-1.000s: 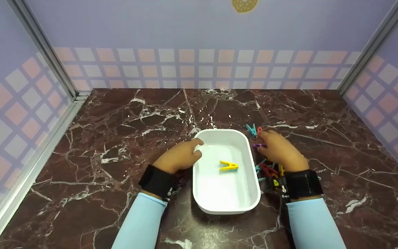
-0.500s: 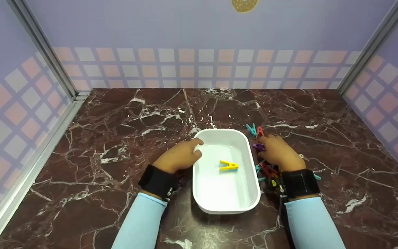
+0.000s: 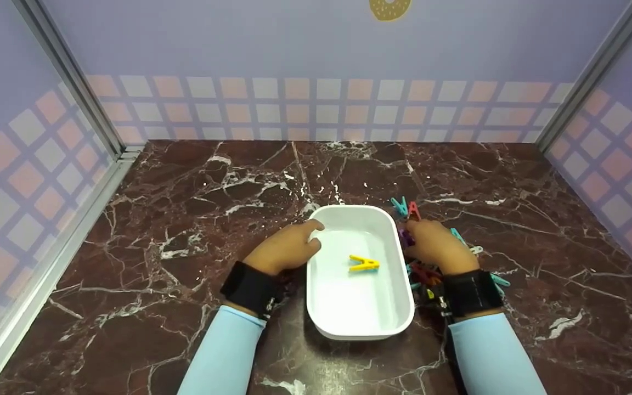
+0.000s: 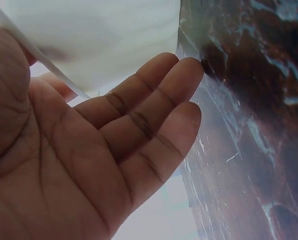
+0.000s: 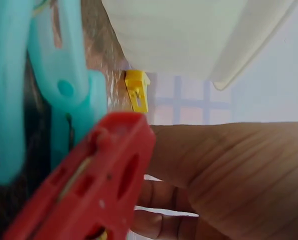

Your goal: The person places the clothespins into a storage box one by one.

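A white tub [image 3: 343, 307] stands on the dark marbled table, with a yellow clothespin [image 3: 364, 264] lying inside. My left hand [image 3: 283, 247] grips the tub's left rim, thumb and index finger over the edge; in the left wrist view its other fingers [image 4: 154, 107] extend outside the wall. On the other side, my right hand [image 3: 441, 247] is low over a pile of clothespins, fingertips right at a purple clothespin [image 3: 405, 237]; I cannot tell whether they pinch it. Close up in the right wrist view, a red clothespin [image 5: 96, 175] and teal clothespins [image 5: 64, 75] partly hide the fingers.
Beyond the right hand lie a teal clothespin [image 3: 399, 206] and a red one [image 3: 413, 210]. More pins lie right of it, including a pale clothespin [image 3: 476, 250] and a teal one by the wrist [image 3: 500, 281]. Tiled walls [image 3: 327, 109] bound the table behind and at both sides.
My right hand has drawn slightly back toward me, and the purple clothespin at its fingertips has shifted and turned. Pins beyond the hand are uncovered. The left hand and tub stay put.
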`<state>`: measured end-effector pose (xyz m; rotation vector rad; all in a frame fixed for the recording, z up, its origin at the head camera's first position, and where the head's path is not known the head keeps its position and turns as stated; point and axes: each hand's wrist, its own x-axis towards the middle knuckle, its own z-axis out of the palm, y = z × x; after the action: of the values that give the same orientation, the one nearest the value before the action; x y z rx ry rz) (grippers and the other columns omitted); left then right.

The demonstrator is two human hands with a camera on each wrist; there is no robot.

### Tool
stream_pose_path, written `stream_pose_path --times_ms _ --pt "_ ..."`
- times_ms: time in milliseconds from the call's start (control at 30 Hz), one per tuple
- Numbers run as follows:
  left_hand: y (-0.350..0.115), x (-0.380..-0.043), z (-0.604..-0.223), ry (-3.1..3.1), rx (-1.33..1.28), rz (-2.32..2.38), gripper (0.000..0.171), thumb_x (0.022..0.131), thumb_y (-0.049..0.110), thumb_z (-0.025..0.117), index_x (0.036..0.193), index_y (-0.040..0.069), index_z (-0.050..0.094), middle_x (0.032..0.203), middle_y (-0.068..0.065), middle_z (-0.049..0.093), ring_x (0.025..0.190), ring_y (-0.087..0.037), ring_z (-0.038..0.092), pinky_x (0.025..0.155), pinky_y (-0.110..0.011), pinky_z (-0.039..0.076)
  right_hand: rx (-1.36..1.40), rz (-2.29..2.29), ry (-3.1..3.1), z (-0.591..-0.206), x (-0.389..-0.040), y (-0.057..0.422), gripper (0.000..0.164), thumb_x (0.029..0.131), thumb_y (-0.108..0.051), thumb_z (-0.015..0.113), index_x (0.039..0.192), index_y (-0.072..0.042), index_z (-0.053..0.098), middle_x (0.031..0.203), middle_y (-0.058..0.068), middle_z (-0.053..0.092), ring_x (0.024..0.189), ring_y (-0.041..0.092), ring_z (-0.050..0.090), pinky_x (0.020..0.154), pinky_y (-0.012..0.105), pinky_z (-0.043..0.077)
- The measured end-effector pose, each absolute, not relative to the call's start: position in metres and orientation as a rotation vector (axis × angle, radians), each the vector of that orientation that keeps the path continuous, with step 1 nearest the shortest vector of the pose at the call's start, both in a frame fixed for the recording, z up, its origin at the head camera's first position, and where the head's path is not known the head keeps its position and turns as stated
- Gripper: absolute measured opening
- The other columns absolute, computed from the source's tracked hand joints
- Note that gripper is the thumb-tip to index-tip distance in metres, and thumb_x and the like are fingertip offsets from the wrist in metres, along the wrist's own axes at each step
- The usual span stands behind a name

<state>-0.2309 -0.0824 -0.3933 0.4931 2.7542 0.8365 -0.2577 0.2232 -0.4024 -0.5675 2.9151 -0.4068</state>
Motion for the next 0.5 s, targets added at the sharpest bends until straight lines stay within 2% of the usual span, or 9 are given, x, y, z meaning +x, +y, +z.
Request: stream_pose_path --times_ms 133,333,500 --pt "-0.0820 -0.2308 -0.3935 2.761 0.503 0.840 0.044 0.099 0.020 0.047 0.141 0.009 0.052 0.130 -0.014 0.062 0.104 -0.026 0.059 0.096 -0.043 0.046 -0.570 -0.405 2.911 -0.4037 -0.2575 0.2195 0.023 0.086 -0.018 0.074 0.099 -0.003 0.062 0.086 0.012 0.065 0.081 0.033 0.062 0.073 0.050 0.049" --pt "-0.0814 -0.2310 -0.3936 2.760 0.502 0.823 0.046 0.098 0.021 0.046 0.142 0.009 0.051 0.132 -0.013 0.061 0.104 -0.025 0.059 0.095 -0.042 0.045 -0.564 -0.433 2.890 -0.4042 -0.2563 0.2196 0.021 0.087 -0.011 0.071 0.106 -0.003 0.064 0.093 0.013 0.068 0.086 0.031 0.063 0.079 0.051 0.050" --pt "-0.0817 -0.2311 -0.3942 2.770 0.502 0.828 0.045 0.098 0.020 0.047 0.141 0.009 0.052 0.130 -0.013 0.062 0.105 -0.025 0.059 0.096 -0.042 0.045 -0.533 -0.460 2.885 -0.4031 -0.2575 0.2185 0.025 0.084 -0.012 0.073 0.106 -0.003 0.063 0.090 0.011 0.066 0.080 0.029 0.060 0.075 0.048 0.049"
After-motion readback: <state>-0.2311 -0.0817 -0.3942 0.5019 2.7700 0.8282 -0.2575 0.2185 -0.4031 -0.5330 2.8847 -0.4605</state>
